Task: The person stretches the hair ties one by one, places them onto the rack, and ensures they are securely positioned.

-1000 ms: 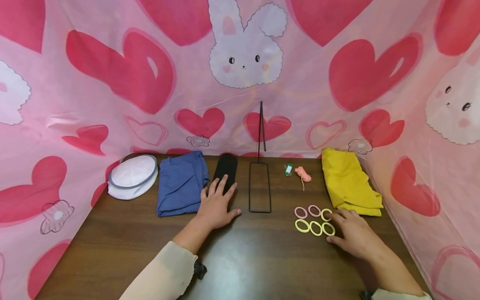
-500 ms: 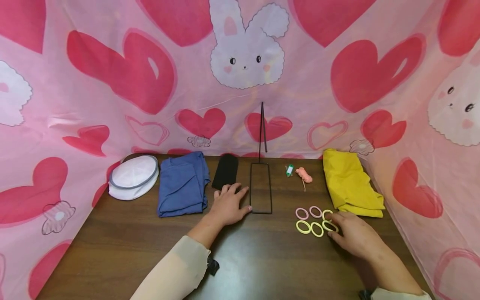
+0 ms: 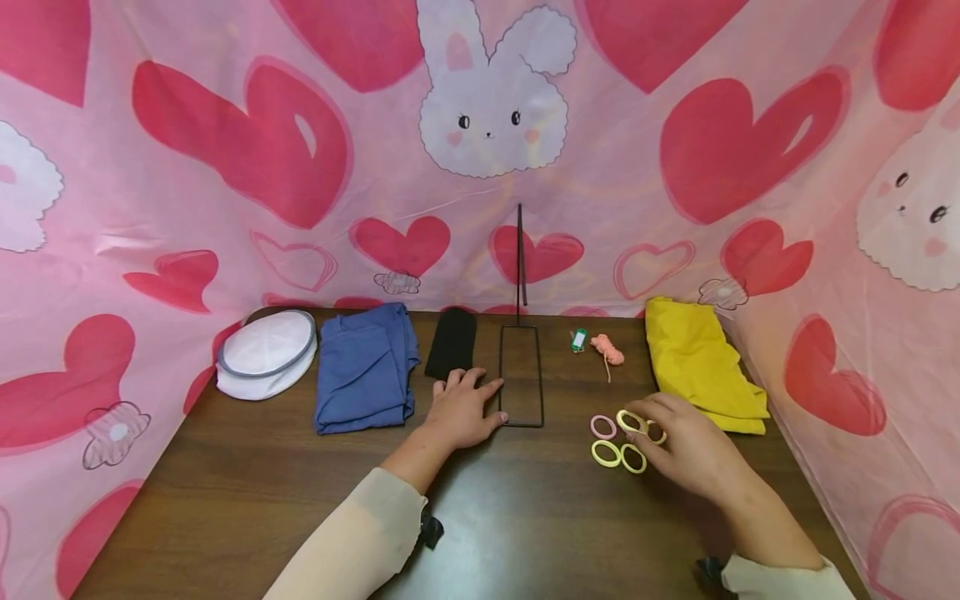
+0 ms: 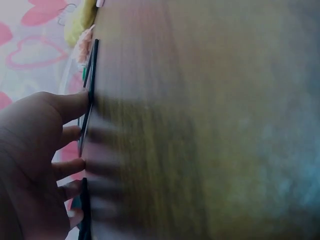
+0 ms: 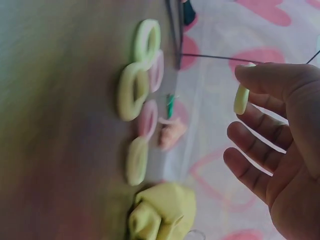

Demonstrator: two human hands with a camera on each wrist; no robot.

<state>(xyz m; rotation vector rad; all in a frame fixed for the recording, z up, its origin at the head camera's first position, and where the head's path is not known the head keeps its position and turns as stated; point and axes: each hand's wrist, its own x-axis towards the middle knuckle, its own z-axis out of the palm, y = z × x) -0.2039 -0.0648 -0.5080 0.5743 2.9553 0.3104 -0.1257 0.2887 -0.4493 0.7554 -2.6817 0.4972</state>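
Pinching one yellow hair tie (image 3: 628, 421) between thumb and fingertip, the right hand (image 3: 693, 454) holds it lifted just above the counter (image 3: 525, 525); its other fingers hang loosely spread. The tie looks soft, light and springy, a padded elastic loop, so a light two-finger pinch anywhere on the band should carry it, though it would likely deform if squeezed hard. Just beside it, the remaining hair ties (image 3: 618, 450), yellow and pink, lie flat in a small cluster, some touching each other.

Left of them stands a black wire stand (image 3: 521, 375), a rectangular base on the wood with a thin upright rod at the back. The left hand (image 3: 461, 408) rests palm down with fingers fairly straight, its fingertips touching the near left edge of that base; it grips nothing.

Farther out, a black folded cloth (image 3: 452, 342), a blue folded garment (image 3: 365, 367) and a white round mesh pouch (image 3: 266, 352) lie to the left. To the right are a small green clip (image 3: 577, 339), a coil of pink cord (image 3: 607, 350) and a yellow folded cloth (image 3: 701, 362).
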